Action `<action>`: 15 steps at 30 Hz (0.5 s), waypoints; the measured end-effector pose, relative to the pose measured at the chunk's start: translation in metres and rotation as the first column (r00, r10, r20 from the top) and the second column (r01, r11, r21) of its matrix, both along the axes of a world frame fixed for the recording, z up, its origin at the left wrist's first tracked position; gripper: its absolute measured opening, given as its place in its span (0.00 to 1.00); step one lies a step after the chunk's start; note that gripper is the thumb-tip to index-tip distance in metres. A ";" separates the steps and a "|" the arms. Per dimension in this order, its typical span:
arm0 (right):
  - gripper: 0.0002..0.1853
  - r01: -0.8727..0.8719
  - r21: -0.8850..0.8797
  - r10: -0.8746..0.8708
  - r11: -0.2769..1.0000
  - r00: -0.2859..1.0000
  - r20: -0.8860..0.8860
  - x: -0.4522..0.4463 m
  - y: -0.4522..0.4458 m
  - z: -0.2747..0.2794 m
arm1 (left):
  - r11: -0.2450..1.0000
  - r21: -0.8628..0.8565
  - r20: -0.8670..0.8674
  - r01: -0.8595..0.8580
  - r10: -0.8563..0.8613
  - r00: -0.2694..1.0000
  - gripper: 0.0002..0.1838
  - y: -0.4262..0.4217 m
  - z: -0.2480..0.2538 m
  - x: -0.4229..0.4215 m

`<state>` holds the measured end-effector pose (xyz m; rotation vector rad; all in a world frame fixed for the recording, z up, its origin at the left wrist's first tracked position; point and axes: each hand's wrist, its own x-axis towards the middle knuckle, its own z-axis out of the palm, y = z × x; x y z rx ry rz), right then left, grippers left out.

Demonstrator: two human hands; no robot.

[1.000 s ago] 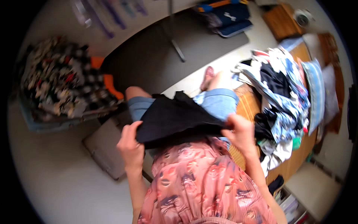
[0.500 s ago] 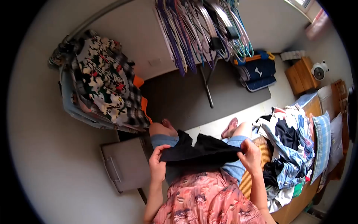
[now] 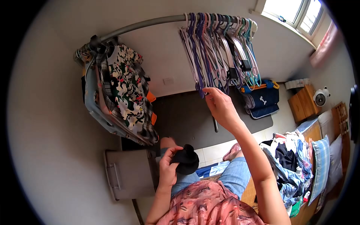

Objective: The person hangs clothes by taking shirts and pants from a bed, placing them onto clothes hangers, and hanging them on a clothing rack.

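My left hand [image 3: 168,168] is closed on a bunched black garment [image 3: 186,161], held above my lap. The folds hide the garment's full shape. My right arm stretches forward to the clothes rail, where my right hand [image 3: 221,108] has its fingertips pinched at the lower end of a purple hanger [image 3: 198,67]. That hanger is still among several white, purple and teal hangers [image 3: 249,56] on the rail.
The curved metal rail [image 3: 146,24] carries a patterned shirt [image 3: 125,82] and other clothes at its left end. A grey box with a handle [image 3: 129,174] stands at my left. Heaped clothes [image 3: 287,165] lie on the bed at my right, beside a blue checked pillow [image 3: 320,165].
The black garment was spread between both hands; now it is bunched in my left hand alone. My right hand has let go and moved forward to the hangers. The view has tilted upward.
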<state>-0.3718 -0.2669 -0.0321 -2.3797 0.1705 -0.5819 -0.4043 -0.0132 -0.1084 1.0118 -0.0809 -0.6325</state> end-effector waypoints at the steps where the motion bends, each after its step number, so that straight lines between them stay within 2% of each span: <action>1: 0.14 0.036 -0.029 -0.036 0.999 0.999 0.015 0.008 -0.001 -0.005 | 1.000 0.006 0.018 0.000 0.000 1.000 0.20 -0.001 0.001 0.001; 2: 0.15 0.047 -0.114 -0.037 0.992 0.996 0.086 0.017 -0.004 -0.017 | 1.000 0.007 0.023 -0.004 0.003 1.000 0.20 -0.001 0.002 0.002; 5: 0.13 0.165 -0.270 -0.181 0.949 0.983 -0.035 0.027 0.000 -0.018 | 1.000 0.000 0.030 0.000 0.000 1.000 0.20 -0.003 0.002 0.007; 6: 0.21 0.174 -0.288 -0.221 0.942 0.965 -0.139 0.035 -0.004 -0.020 | 1.000 -0.010 0.026 0.009 -0.009 1.000 0.20 -0.004 -0.001 0.010; 9: 0.21 0.224 -0.336 -0.290 0.915 0.943 -0.162 0.051 -0.011 -0.024 | 1.000 -0.017 0.039 0.021 -0.020 0.999 0.20 -0.009 0.001 0.009; 10: 0.20 0.245 -0.366 -0.314 0.898 0.939 -0.141 0.057 -0.012 -0.024 | 1.000 -0.017 0.050 0.020 -0.019 0.999 0.20 -0.012 0.004 0.009; 13: 0.07 0.272 -0.398 -0.351 0.876 0.926 -0.142 0.074 -0.021 -0.031 | 0.999 -0.018 0.052 0.028 -0.027 0.998 0.19 -0.015 0.006 0.007; 15: 0.08 0.254 -0.302 -0.278 0.919 0.960 -0.039 0.073 -0.025 -0.033 | 0.999 0.001 0.061 0.041 -0.041 0.997 0.19 -0.011 0.003 0.008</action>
